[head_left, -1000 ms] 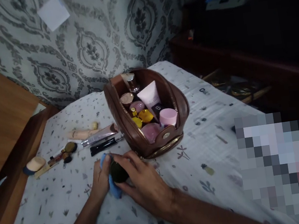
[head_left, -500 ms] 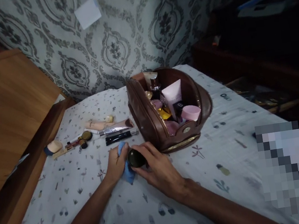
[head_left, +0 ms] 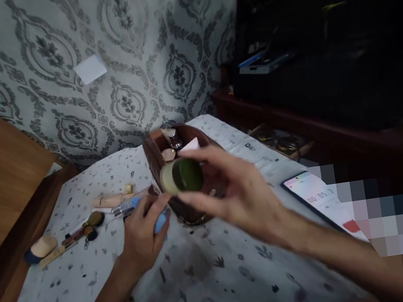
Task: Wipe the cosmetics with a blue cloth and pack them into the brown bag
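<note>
My right hand (head_left: 245, 192) grips a small round jar (head_left: 187, 175) with a dark green lid and a pale body, between thumb and fingers. It is raised in front of the brown makeup bag (head_left: 153, 162) and hides much of it. Just left of the jar, my left hand (head_left: 140, 237) is closed on a blue cloth (head_left: 161, 221), bunched under its fingers. Inside the bag, a silver-capped bottle (head_left: 174, 139) and a pale tube (head_left: 190, 146) show above the jar.
Left of the bag lie a beige tube (head_left: 105, 200), makeup brushes (head_left: 94, 219) and a beige sponge-like piece (head_left: 45, 246) on the patterned sheet (head_left: 188, 273). A phone (head_left: 306, 186) showing a timer lies at right. A wooden panel (head_left: 0, 159) borders the left side.
My right hand has lifted the jar up and away from the cloth, towards the bag. My left hand keeps the cloth. The view has swung to the right, bringing the phone into sight.
</note>
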`<state>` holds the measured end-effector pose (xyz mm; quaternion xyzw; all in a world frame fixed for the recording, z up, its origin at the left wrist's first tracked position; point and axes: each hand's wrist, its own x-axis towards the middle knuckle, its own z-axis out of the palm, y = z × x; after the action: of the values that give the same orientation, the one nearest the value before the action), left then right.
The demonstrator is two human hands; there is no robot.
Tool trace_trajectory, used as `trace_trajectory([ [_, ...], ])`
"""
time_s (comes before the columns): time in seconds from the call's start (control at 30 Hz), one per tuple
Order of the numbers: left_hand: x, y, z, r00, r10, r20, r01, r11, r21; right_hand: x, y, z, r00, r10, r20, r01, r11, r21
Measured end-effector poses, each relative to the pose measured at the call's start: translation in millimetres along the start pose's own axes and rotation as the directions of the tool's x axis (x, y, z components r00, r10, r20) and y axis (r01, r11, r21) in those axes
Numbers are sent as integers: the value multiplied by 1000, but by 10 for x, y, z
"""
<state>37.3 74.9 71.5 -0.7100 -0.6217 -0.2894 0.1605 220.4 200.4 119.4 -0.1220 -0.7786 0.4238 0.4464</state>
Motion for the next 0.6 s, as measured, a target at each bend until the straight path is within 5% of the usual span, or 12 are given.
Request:
trace_trajectory([
  [0.1,136,44,21,991,113,77,-130,949,286,419,78,-186,998,-30,-49,23,989,-149],
  [0.2,127,55,47,986,133,101,-163,905,394,781,213,-248,998,-62,19,65,931,-360],
  [0.43,96,88,58,983,168,78,-185,893,411,1250,481,-72,964,29,264,159,734,-660],
  [0.6,91,98,85,986,162,49,-169,914,368,1419,595,100,862,101,497,271,738,-619],
])
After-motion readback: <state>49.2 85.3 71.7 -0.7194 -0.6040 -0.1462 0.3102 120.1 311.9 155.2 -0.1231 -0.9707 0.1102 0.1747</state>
